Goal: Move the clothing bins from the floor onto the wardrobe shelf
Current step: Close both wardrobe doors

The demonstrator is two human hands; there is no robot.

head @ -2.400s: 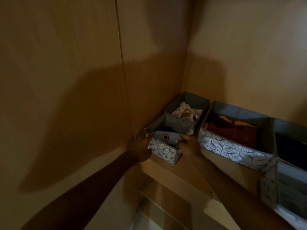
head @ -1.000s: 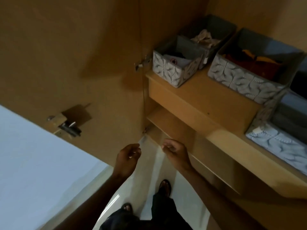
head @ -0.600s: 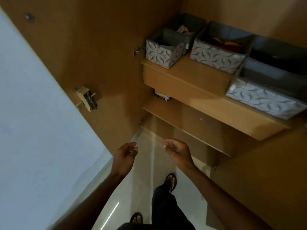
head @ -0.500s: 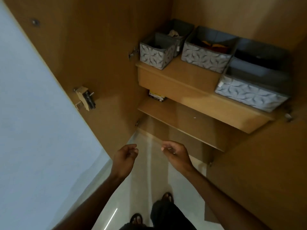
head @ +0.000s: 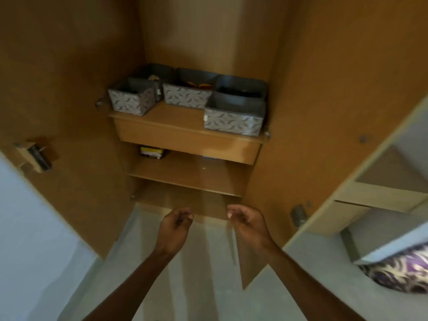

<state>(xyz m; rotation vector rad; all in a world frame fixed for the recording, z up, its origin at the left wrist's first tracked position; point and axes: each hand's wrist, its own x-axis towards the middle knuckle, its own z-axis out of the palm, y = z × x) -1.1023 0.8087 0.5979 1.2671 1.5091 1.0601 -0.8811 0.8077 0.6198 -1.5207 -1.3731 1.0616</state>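
Several grey leaf-patterned fabric bins stand on the wardrobe shelf (head: 176, 122): a small bin (head: 130, 99) at the front left, another small bin (head: 159, 71) behind it, a long bin (head: 185, 97) in the middle, and a front right bin (head: 234, 120) with one more bin (head: 240, 85) behind it. Folded clothes show inside some of them. My left hand (head: 173, 225) and my right hand (head: 247, 221) hang low in front of the wardrobe, well below the shelf. Their fingers are loosely curled and hold nothing.
Both wardrobe doors stand open, the left door (head: 58, 93) with a latch (head: 34, 156), the right door (head: 324, 112) beside it. A lower shelf (head: 190, 174) holds a small box (head: 151, 152). A pale tiled floor (head: 185, 262) lies below. A patterned cushion (head: 403, 272) sits at the right.
My hands let go of the small front-left bin on the shelf and drew back and down. My view pulled away, so the whole wardrobe now shows.
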